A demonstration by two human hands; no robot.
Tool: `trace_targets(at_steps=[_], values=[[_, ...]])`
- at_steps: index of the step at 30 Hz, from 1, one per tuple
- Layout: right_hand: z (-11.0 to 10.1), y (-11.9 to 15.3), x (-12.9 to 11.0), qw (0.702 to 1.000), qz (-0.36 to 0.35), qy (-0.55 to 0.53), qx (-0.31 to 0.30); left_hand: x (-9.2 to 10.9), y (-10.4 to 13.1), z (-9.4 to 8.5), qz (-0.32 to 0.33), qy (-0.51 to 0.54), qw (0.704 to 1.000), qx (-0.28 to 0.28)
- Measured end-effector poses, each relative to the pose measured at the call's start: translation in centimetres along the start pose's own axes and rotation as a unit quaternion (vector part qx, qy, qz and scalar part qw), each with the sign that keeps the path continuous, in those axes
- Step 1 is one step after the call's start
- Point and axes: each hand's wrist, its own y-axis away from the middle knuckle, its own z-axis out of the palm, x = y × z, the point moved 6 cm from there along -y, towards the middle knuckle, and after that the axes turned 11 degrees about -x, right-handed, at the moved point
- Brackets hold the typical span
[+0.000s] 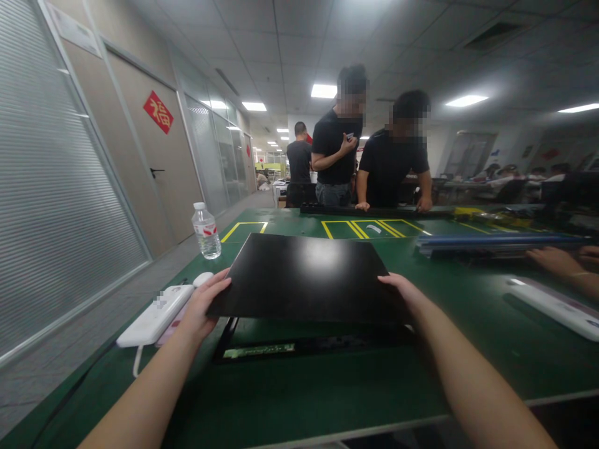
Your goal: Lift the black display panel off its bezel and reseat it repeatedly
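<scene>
A glossy black flat panel (299,280), which looks like a display screen, is held up over the green table. My left hand (204,304) grips its left edge, thumb on top. On the opposite edge my right hand (405,290) is closed the same way, its fingers mostly hidden under the panel. Below the panel lies a dark rectangular frame (337,343), partly covered by it. A green circuit board strip (259,351) shows along the frame's near side.
Left of the panel are a white power bank-like device (154,315) with a cable and a water bottle (206,231). At right lie a long white device (555,307) and stacked bars (496,245), near another person's hand (556,259). Two people (339,149) stand across the table (299,399).
</scene>
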Motion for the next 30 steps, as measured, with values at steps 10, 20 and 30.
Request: trace_targets(at_steps=[10, 20, 30], values=[[-1.9, -1.3, -0.1, 0.998, -0.001, 0.055, -0.002, 0.6, 0.2, 0.1, 0.010, 0.032, 0.999, 0.021], [-2.3, -1.2, -0.2, 0.997, -0.008, 0.054, 0.061, 0.2, -0.4, -0.6, 0.024, 0.039, 0.999, 0.025], [-2.7, -1.0, -0.4, 0.993, -0.022, 0.081, 0.083, 0.2, 0.0, -0.5, 0.022, 0.037, 0.998, 0.043]])
